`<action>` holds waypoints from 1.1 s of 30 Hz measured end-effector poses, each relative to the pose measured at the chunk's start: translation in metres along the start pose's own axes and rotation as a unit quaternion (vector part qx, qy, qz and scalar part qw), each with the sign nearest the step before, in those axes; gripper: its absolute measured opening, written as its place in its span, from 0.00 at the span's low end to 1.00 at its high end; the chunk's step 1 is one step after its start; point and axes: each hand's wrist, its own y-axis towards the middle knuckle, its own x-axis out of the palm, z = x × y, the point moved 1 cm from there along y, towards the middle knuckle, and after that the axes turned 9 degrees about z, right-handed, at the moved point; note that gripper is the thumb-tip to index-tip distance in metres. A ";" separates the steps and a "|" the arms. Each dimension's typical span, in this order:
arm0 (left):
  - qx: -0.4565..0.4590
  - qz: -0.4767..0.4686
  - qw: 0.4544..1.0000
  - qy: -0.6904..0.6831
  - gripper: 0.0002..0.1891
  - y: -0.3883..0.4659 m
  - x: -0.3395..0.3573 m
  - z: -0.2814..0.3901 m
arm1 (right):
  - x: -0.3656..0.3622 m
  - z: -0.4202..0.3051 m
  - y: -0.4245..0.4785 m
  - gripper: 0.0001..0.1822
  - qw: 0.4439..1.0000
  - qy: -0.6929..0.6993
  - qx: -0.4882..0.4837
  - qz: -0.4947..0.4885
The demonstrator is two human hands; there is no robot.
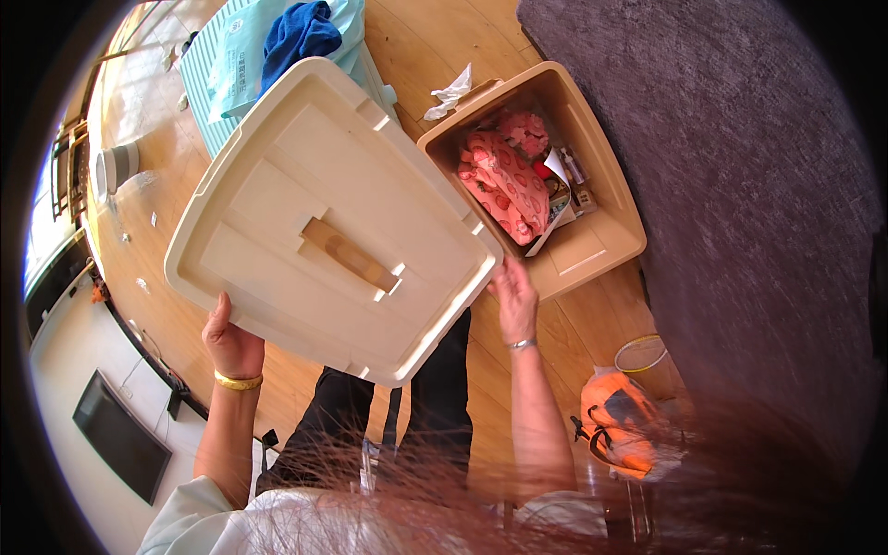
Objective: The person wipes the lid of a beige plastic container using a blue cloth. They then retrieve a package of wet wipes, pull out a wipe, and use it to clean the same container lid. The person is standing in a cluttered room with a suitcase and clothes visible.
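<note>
A cream plastic storage-box lid [277, 173] with a tan handle [349, 254] in its middle is held up before me. My left hand [233, 340] grips its lower left edge, the thumb on top. At the lid's right corner is my right hand [515, 297], its fingers on the rim and partly hidden. Just beyond, to the right, stands an uncovered tan plastic storage box [596, 239]. Inside it I see a pink cloth with a strawberry print [503, 187], pink ruffled fabric [525, 132], a white-sided small box [555, 225] and several small bottles [574, 166].
A grey-purple couch [728, 173] lines the right side. Turquoise packages [232, 76] with a dark blue cloth [298, 35] lie behind the lid. A crumpled white plastic bag [451, 94] touches the box's far side. An orange bag [617, 423] and a racket [639, 354] lie at right.
</note>
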 end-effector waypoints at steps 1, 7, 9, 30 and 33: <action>-0.002 -0.005 1.000 -0.007 0.17 0.004 0.000 -0.004 | 0.005 -0.001 -0.015 0.26 0.998 0.009 0.057 -0.024; -0.006 0.012 1.000 0.014 0.17 0.010 0.000 -0.012 | 0.001 0.016 -0.025 0.29 0.974 0.139 0.120 0.130; -0.008 0.020 1.000 0.022 0.17 0.007 -0.001 -0.011 | -0.017 0.021 0.021 0.29 0.977 -0.020 0.071 0.202; -0.092 -0.080 0.992 -0.018 0.19 0.046 0.085 -0.072 | -0.064 0.007 0.026 0.27 0.978 0.125 0.094 0.135; -0.130 -0.033 0.990 -0.030 0.20 0.065 0.125 -0.124 | -0.070 0.001 0.004 0.25 0.954 0.260 0.014 0.146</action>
